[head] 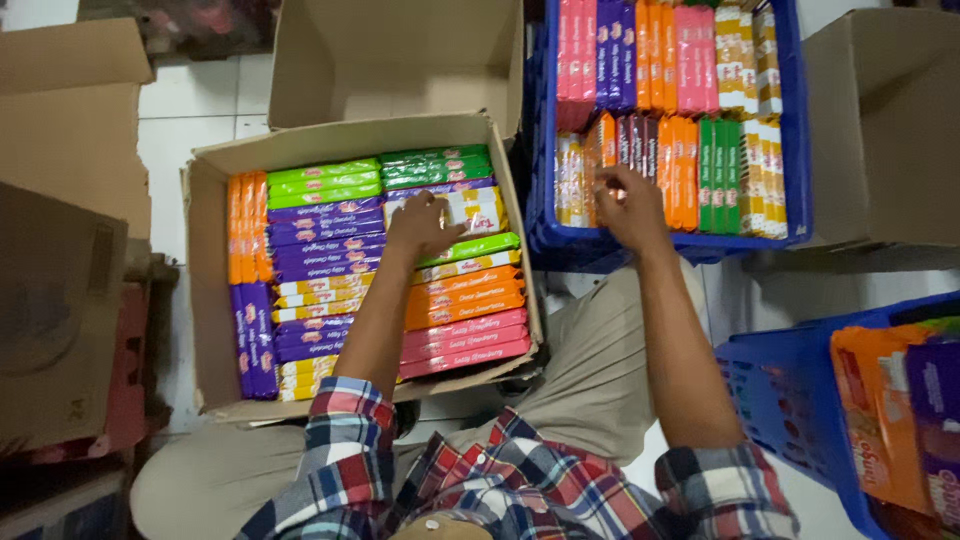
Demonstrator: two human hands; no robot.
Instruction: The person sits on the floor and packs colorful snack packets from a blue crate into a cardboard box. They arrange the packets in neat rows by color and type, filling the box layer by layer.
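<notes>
An open cardboard box (205,290) in front of me is packed with flat snack packets in purple, yellow, orange, green and pink. My left hand (420,225) rests on a yellow-and-white packet (478,208) near the box's far right side, fingers curled on it. A blue plastic crate (790,120) to the right holds upright packets in pink, purple, orange, green and yellow. My right hand (630,205) reaches into the crate's near row, with fingers on the tops of orange and dark packets (625,140); whether it grips one is unclear.
A second blue crate (775,400) with orange and purple packets stands at the lower right. Brown cardboard boxes stand at the left (60,130), the far middle (400,60) and the right (880,120). White floor tiles (200,110) show between them. My knees sit below the box.
</notes>
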